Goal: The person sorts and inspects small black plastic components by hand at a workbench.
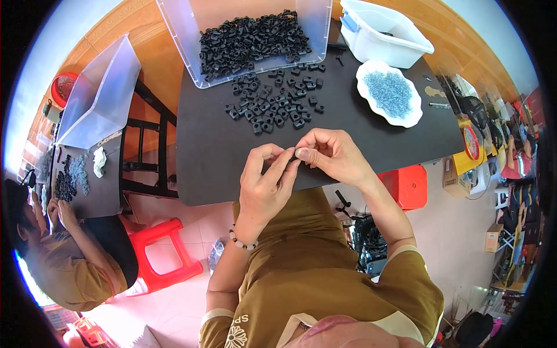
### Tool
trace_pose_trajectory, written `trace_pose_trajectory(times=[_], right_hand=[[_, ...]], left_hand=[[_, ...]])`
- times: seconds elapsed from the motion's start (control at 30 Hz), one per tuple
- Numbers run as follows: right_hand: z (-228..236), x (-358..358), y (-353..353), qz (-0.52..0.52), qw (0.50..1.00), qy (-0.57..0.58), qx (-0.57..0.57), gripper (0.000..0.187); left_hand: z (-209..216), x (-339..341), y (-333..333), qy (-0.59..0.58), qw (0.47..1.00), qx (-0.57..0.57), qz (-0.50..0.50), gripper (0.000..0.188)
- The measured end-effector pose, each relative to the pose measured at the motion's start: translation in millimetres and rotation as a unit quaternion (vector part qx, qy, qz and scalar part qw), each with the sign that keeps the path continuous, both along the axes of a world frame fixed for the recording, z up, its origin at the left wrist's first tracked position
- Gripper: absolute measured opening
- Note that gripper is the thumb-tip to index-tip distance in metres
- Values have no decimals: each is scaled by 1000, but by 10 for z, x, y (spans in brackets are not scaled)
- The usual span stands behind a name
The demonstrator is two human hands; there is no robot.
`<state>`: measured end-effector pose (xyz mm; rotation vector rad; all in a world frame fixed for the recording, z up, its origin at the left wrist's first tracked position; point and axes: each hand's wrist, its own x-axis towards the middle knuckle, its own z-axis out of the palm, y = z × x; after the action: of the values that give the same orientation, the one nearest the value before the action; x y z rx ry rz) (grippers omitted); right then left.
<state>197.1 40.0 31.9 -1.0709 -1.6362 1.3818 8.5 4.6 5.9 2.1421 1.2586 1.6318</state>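
Observation:
Close to the near edge of the dark table (209, 156), my two hands meet fingertip to fingertip. Between the thumb and fingers of my left hand (264, 182) is a small black plastic part (293, 156), mostly covered by the fingers. My right hand (336, 155) pinches at the same part from the other side; whether it also holds a tiny piece is hidden. Just beyond my hands lies a loose spread of similar black parts (267, 107). A white scalloped dish (411, 119) of small clear bluish pieces (386, 95) stands to the right.
A clear bin (191, 52) heaped with black parts stands at the table's far side, beside a white tub (400, 55). Red stools (409, 188) stand on the floor at right and left. Leftward, another person (75, 255) works at a second table with an upright clear bin (101, 104).

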Motion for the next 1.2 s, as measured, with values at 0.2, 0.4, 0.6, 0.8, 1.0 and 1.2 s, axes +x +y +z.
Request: trace_pose_trajectory(times=[0.2,0.4,0.6,0.8,1.0,1.2], right_hand=[[147,66,53,-28,999,-21,20,20],[638,529,438,-82,989,-93,81,22],[1267,1469,1579,-303,868,-263,294,26],[1163,1738,2073,-376,760,-392,357,25],[723,573,1446,-199,890,-313,265,21],[215,415,1513,-166,821,-477,267,25]], left_hand=[[111,-43,6,-79,996,-37,-19,29],[17,-186,12,-253,953,-166,-21,29],[7,-250,15,-206,961,-177,-46,28],[77,-186,73,-228,951,-209,-5,26],[78,-224,65,-205,953,-223,-22,24],[121,-209,91,-185,957,-219,-36,24]])
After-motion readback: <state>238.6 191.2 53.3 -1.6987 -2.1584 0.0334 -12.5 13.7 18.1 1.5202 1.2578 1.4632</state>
